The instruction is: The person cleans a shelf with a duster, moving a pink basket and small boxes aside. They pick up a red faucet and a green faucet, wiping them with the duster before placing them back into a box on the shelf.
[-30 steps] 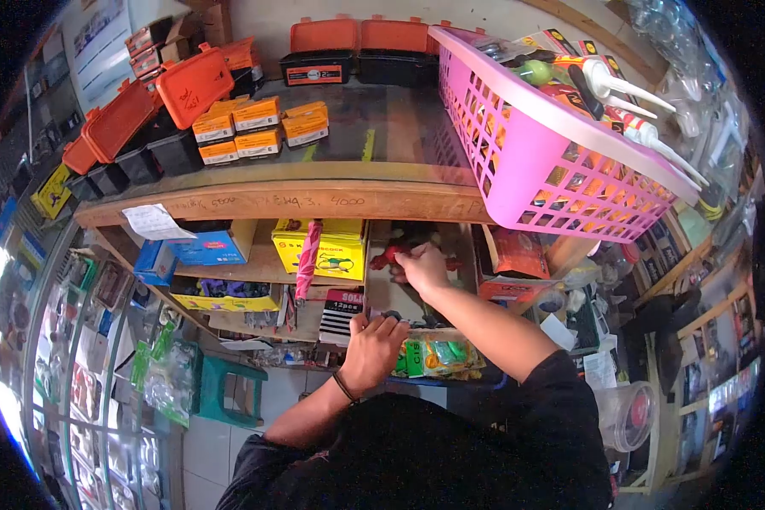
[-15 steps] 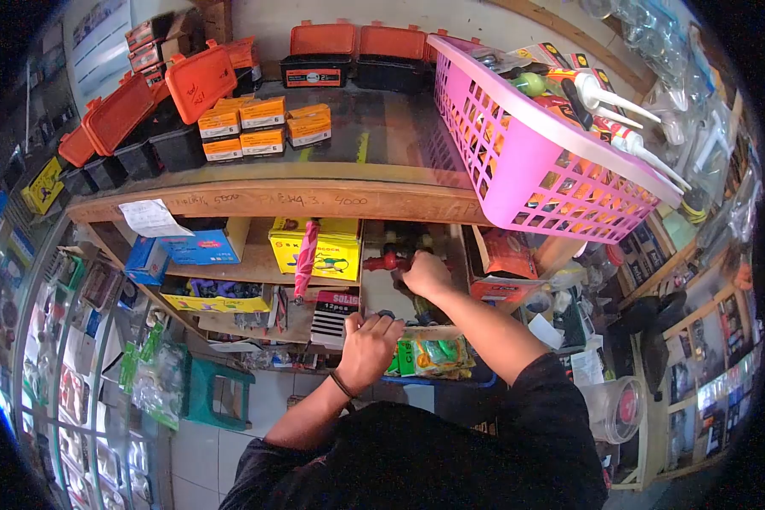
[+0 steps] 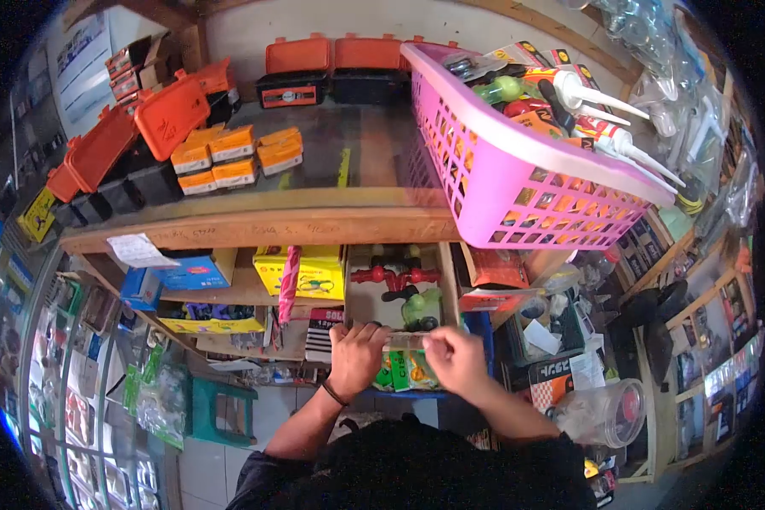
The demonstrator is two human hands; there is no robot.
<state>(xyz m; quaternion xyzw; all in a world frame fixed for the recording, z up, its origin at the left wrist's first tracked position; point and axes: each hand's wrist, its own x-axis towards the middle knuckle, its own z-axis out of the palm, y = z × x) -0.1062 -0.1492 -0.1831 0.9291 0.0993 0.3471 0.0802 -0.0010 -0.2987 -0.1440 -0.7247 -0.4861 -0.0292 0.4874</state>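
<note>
A pulled-out wooden drawer [image 3: 450, 289] lies in front of me below the tabletop. Inside it are red plastic fittings with handles [image 3: 395, 274] and a pale green piece with dark ends [image 3: 422, 308]. My left hand [image 3: 359, 357] grips the drawer's front edge at its left, fingers hooked over the rim. At the right front corner, my right hand [image 3: 456, 361] has its fingers curled against the same edge. Beneath the drawer front, green and yellow packets [image 3: 405, 370] show between the two hands.
A pink basket [image 3: 518, 161] of sealant tubes overhangs the tabletop edge [image 3: 263, 228] at right. Small orange boxes [image 3: 234, 157] and open black cases with orange lids stand on top. A pink folded umbrella [image 3: 289, 285] hangs left of the drawer. A green stool [image 3: 223, 412] stands on the floor.
My right hand has come out of the drawer, back and down to its front edge. My left hand stays at the drawer front. The view has shifted slightly.
</note>
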